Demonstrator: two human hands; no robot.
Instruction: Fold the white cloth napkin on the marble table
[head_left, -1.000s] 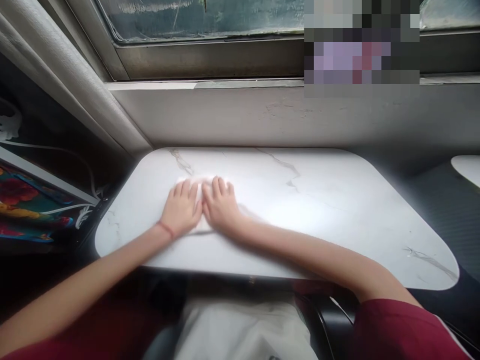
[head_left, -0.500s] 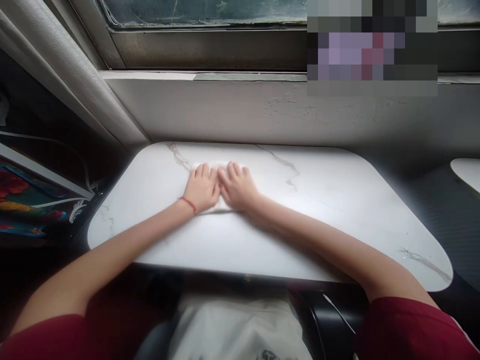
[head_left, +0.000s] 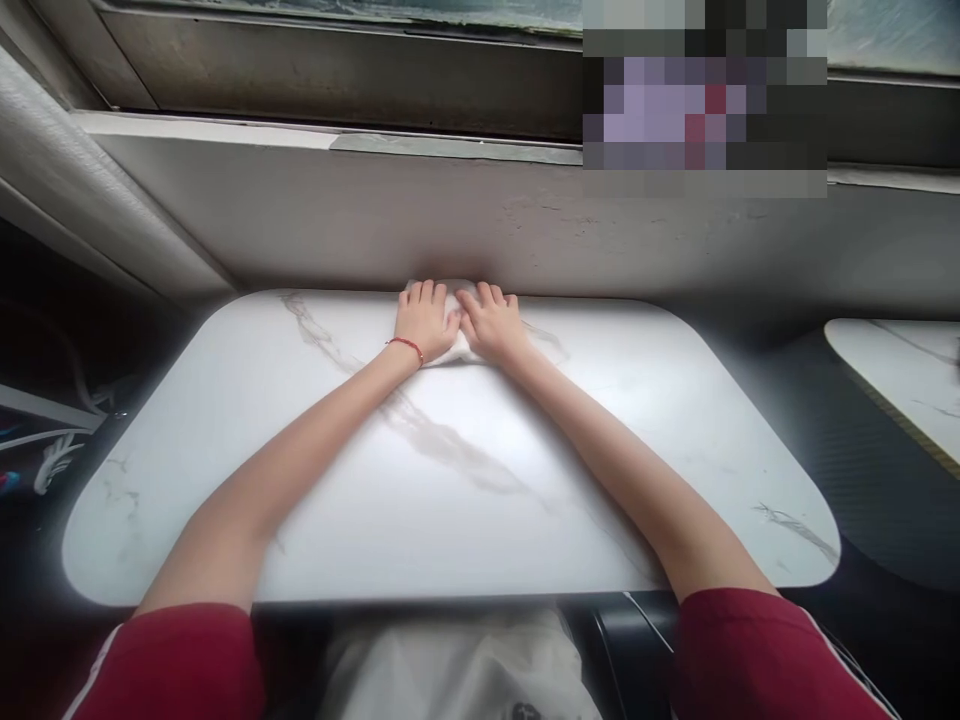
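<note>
A folded white cloth (head_left: 459, 352) lies at the far edge of the white marble-patterned table (head_left: 360, 520). My left hand (head_left: 425, 318), with a thin red cord bracelet (head_left: 407, 347) at its wrist, presses the cloth's left part. On the right part my right hand (head_left: 492, 318) presses down too, its thumb close to the left one. The fingers of both hands are slightly bent over the cloth and hold it to the tabletop. Most of the cloth is hidden beneath the hands.
Behind the table rises a pale wall (head_left: 360, 215) with a window ledge (head_left: 225, 131) above. A second marble-patterned tabletop (head_left: 911, 365) stands at the right. White cables (head_left: 64, 455) hang at the left. A blurred-out patch covers part of the window.
Both hands have slid the cloth away from me, from the middle of the table to its far edge. My arms are stretched farther out, and the view has shifted.
</note>
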